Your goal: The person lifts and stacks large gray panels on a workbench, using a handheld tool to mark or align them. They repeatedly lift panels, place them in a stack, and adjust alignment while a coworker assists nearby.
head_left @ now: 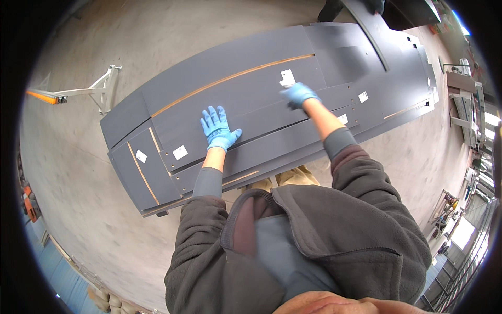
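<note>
My left hand [218, 130], in a blue glove, lies flat with fingers spread on a dark grey panel [240, 115]. The panel has drilled holes near its edges and a narrow brown groove. Further right, my blue-gloved right hand [301, 95] is smeared by motion just below a white label [287, 78]. Its fingers look bent, but whether they hold anything is not visible. Another white label [180, 152] sits near the panel's left end. A smaller grey panel [144, 168] with a label lies left of it.
At the far right, another person's dark-gloved hand [377, 5] is at a long grey strip [368, 36] over the panels. A white metal stand [108, 89] with an orange-ended arm is at the left. Stacked boards [461, 104] stand along the right side.
</note>
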`<state>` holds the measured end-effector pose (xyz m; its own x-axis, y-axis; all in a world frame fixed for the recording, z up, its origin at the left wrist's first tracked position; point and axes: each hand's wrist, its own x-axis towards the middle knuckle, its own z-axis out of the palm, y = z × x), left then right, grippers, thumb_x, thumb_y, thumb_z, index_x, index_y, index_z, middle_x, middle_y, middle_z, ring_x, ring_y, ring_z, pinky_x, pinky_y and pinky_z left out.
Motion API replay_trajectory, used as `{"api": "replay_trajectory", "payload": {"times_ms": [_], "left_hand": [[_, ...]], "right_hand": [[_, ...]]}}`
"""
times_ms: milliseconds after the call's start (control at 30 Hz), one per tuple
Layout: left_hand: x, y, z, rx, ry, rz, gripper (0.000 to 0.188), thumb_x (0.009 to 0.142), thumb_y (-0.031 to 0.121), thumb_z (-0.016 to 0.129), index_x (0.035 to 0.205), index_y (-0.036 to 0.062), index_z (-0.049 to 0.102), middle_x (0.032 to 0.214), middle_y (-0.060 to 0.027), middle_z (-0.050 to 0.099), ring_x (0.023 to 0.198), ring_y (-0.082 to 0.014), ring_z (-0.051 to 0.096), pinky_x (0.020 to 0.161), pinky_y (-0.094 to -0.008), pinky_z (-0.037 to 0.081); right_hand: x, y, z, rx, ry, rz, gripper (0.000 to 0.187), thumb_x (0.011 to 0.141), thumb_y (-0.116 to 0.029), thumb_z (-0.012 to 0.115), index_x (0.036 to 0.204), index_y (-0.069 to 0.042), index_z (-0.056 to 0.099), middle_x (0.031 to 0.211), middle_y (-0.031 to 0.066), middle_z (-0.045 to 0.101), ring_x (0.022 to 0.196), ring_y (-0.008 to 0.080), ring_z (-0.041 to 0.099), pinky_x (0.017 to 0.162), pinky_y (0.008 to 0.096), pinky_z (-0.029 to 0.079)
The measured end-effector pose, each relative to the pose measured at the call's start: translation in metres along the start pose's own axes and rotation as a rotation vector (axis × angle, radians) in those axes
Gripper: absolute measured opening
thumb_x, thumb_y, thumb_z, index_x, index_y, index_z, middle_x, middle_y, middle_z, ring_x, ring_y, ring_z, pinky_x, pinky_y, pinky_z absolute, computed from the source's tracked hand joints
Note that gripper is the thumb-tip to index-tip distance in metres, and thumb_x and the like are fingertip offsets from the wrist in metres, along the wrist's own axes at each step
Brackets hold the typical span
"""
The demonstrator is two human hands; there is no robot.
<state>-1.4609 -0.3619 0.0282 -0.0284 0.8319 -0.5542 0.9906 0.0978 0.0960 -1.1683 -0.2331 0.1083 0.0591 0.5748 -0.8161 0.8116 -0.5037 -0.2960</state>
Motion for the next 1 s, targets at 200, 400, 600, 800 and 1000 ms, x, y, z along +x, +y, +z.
{"api": "replay_trajectory", "payload": {"times_ms": [200, 400, 600, 800, 1000], "left_hand": [[0.003, 0.015, -0.006, 0.055, -0.035, -0.074, 0.128, 0.083, 0.064, 0.078, 0.174, 0.0093, 0.006, 0.18, -0.025, 0.0, 0.166, -0.0451, -0.004, 0.134, -0.0556, 0.001], [0.004, 0.024, -0.007, 0.065, -0.061, -0.092, 0.131, 0.082, 0.061, 0.082, 0.174, 0.0091, 0.005, 0.18, -0.0263, 0.0, 0.166, -0.0466, -0.004, 0.134, -0.0555, 0.002], [0.013, 0.036, -0.011, 0.11, -0.126, -0.148, 0.133, 0.081, 0.055, 0.085, 0.173, 0.0049, 0.004, 0.178, -0.029, 0.002, 0.166, -0.0476, -0.001, 0.134, -0.0553, 0.006], [0.011, 0.132, -0.003, 0.077, -0.103, 0.022, 0.135, 0.08, 0.068, 0.077, 0.173, 0.0024, 0.004, 0.179, -0.0296, -0.001, 0.165, -0.0494, -0.006, 0.133, -0.056, 0.001], [0.006, 0.255, 0.013, 0.094, -0.177, 0.05, 0.145, 0.076, 0.073, 0.079, 0.172, 0.0, -0.003, 0.177, -0.033, -0.008, 0.161, -0.0558, -0.015, 0.13, -0.0637, -0.005]], "right_hand": [[-0.016, -0.051, 0.031, -0.206, -0.396, -0.208, 0.049, 0.1, -0.042, 0.06, 0.13, -0.006, 0.071, 0.098, 0.0094, 0.081, 0.08, 0.0188, 0.076, 0.076, 0.0409, 0.06], [0.019, 0.128, -0.08, 0.146, 0.097, 0.047, 0.044, 0.099, -0.036, 0.057, 0.116, -0.002, 0.077, 0.091, 0.0127, 0.081, 0.077, 0.0266, 0.077, 0.079, 0.0439, 0.06], [-0.023, 0.319, -0.086, 0.137, 0.072, 0.39, 0.041, 0.1, -0.036, 0.061, 0.118, -0.002, 0.074, 0.087, 0.0143, 0.078, 0.068, 0.0248, 0.073, 0.07, 0.0423, 0.057], [-0.038, 0.335, -0.07, 0.476, 0.1, 0.294, 0.038, 0.105, -0.038, 0.061, 0.125, -0.007, 0.071, 0.081, 0.0091, 0.077, 0.059, 0.0162, 0.069, 0.059, 0.0338, 0.051], [-0.018, 0.35, -0.118, 0.466, 0.076, 0.304, 0.035, 0.101, -0.035, 0.065, 0.106, -0.002, 0.076, 0.075, 0.0088, 0.076, 0.06, 0.018, 0.07, 0.064, 0.0345, 0.057]]}}
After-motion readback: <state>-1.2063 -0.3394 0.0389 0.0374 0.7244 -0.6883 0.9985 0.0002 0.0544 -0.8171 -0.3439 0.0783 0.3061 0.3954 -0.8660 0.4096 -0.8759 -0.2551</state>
